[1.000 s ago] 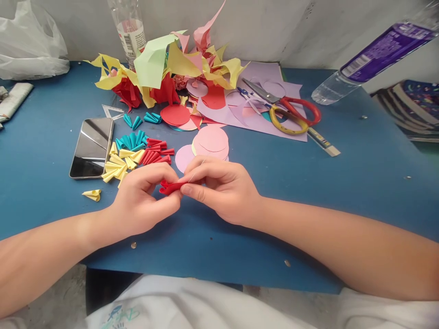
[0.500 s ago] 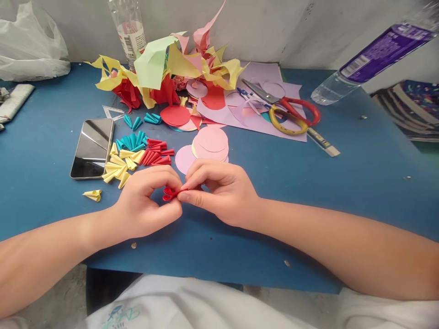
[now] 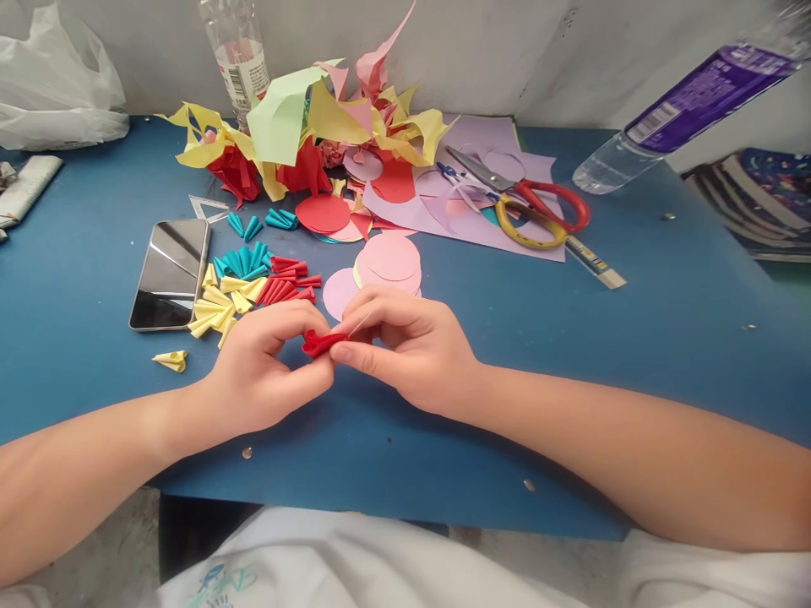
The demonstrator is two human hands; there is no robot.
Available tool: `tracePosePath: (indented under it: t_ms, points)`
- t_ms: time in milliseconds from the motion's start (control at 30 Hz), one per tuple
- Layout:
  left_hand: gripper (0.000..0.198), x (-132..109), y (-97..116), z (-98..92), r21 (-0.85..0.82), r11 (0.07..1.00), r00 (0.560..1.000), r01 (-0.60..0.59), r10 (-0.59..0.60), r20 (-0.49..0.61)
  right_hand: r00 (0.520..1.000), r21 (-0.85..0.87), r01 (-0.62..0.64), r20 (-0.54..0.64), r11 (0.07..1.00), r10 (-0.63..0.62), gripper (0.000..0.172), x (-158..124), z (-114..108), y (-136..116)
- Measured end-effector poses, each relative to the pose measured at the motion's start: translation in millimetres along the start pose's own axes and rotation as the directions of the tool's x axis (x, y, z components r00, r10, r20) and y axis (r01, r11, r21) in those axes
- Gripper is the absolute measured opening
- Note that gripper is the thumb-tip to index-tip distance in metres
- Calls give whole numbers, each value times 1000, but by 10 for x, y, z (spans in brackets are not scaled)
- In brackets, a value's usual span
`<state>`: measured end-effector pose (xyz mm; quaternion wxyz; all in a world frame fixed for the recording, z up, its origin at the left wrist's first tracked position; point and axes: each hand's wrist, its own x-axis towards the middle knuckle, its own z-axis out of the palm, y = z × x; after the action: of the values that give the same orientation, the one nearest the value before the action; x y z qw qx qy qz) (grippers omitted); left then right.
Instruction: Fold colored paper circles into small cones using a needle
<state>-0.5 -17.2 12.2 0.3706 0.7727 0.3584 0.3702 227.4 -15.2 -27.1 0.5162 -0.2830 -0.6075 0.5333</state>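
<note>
A small rolled red paper piece (image 3: 321, 343) is pinched between my two hands, its curled end facing left. My left hand (image 3: 269, 359) is closed, with fingertips and thumb on that curled end. My right hand (image 3: 405, 350) closes on the pointed end, where a thin pale line shows by the fingers; I cannot make out what it is. Rolled paper cones lie just beyond my left hand: yellow cones (image 3: 216, 312), red cones (image 3: 288, 283) and teal cones (image 3: 244, 260). Pink paper circles (image 3: 389, 260) and a lilac circle (image 3: 340, 291) lie behind my right hand.
A phone (image 3: 170, 274) lies at the left. Behind are paper scraps (image 3: 285, 118), red circles (image 3: 323, 214), lilac sheets (image 3: 405, 211), red-and-yellow-handled scissors (image 3: 538, 207) and a small tube (image 3: 594, 262). Bottles (image 3: 681, 110) stand at the back, a plastic bag (image 3: 57, 84) at the back left.
The red paper piece has turned slightly in my fingers, showing more of its side. A thin pale line now shows by my right fingers. The things on the table stay put.
</note>
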Motion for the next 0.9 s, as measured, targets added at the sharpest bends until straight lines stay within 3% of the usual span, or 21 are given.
tracePosePath:
  t_ms: [167, 300, 533, 900]
  points:
    - [20, 11, 31, -14, -29, 999, 1000, 30, -30, -7, 995, -35, 101, 17, 994, -101, 19, 4, 3, -4]
    - [20, 3, 19, -17, -29, 999, 1000, 31, -31, 2, 998, -67, 55, -3, 996, -55, 9, 12, 16, -5]
    - [19, -9, -11, -21, 12, 1000, 1000, 1, -2, 22, 999, 26, -51, -15, 998, 51, 25, 17, 23, -32]
    - [17, 16, -20, 2, 45, 998, 998, 48, -49, 25, 993, 56, -105, -56, 993, 108, 28, 9, 35, -35]
